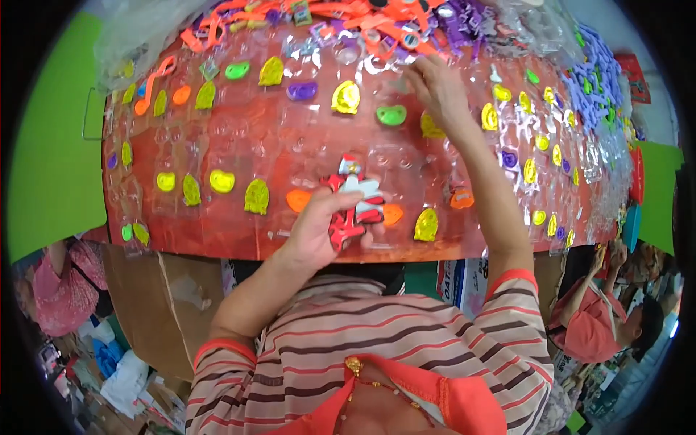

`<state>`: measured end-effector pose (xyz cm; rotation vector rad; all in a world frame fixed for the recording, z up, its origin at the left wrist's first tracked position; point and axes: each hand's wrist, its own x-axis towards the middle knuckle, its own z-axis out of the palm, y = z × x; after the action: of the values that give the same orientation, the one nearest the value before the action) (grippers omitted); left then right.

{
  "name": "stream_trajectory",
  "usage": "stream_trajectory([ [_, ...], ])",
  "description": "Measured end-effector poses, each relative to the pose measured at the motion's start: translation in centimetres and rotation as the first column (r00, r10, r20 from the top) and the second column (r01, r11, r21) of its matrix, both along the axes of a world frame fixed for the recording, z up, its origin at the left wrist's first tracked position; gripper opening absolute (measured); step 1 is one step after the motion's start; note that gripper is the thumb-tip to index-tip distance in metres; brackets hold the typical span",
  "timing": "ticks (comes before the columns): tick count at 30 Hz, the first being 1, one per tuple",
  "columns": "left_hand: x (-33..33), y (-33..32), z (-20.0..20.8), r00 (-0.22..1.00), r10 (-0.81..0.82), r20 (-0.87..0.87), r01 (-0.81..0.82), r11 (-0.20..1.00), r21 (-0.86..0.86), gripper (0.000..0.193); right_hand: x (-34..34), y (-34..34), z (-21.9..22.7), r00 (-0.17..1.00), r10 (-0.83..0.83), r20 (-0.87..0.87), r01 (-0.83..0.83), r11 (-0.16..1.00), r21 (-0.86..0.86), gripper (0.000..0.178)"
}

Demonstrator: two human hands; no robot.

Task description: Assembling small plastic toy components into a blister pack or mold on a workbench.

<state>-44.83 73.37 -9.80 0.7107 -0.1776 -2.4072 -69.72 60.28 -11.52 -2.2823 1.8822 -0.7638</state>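
Note:
My left hand [319, 221] is closed around several flat, red-and-white figure-shaped toy pieces [351, 199], just above the near edge of the table. The thumb lies across them, and a small head with a red top sticks out at the far end. My right hand [438, 90] is stretched out to the far part of the table, its fingers bent together and pointing down. What they pinch, if anything, I cannot make out. Close by are a green piece [391, 115] and a yellow oval piece [433, 125], both lying in clear plastic blister trays [395, 158].
Blister trays with yellow, green, orange and purple pieces cover the red-brown table [217, 243]. Orange strap-like parts [370, 18] and purple parts [464, 25] are heaped along the far side. Lavender parts [598, 80] lie far right. People [591, 319] sit on both sides.

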Motion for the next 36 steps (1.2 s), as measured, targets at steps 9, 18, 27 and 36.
stream_trajectory([
  [9, 1.2, -2.1, -0.2, 0.996, 0.062, 0.061, -0.056, 0.994, -0.098, 0.029, 2.2, 1.6, 1.6, 0.980, 0.019, -0.198, -0.038, 0.995, -0.094, 0.021],
  [18, 2.1, -1.2, -0.6, 0.996, 0.060, 0.060, -0.050, 0.986, -0.158, 0.023, 9.2, 8.2, 6.3, 0.872, 0.413, 0.265, -0.481, 0.825, 0.297, 0.021],
  [27, 3.7, -1.8, -0.9, 0.993, 0.109, 0.049, -0.098, 0.977, -0.191, 0.020, 11.3, 6.7, 4.5, 0.804, 0.147, 0.576, -0.462, 0.764, 0.450, 0.015],
  [36, 6.0, -3.0, -2.0, 0.967, 0.254, -0.018, -0.254, 0.961, -0.109, 0.025, 14.4, 4.9, 3.8, 0.794, 0.160, 0.587, -0.428, 0.833, 0.352, 0.019],
])
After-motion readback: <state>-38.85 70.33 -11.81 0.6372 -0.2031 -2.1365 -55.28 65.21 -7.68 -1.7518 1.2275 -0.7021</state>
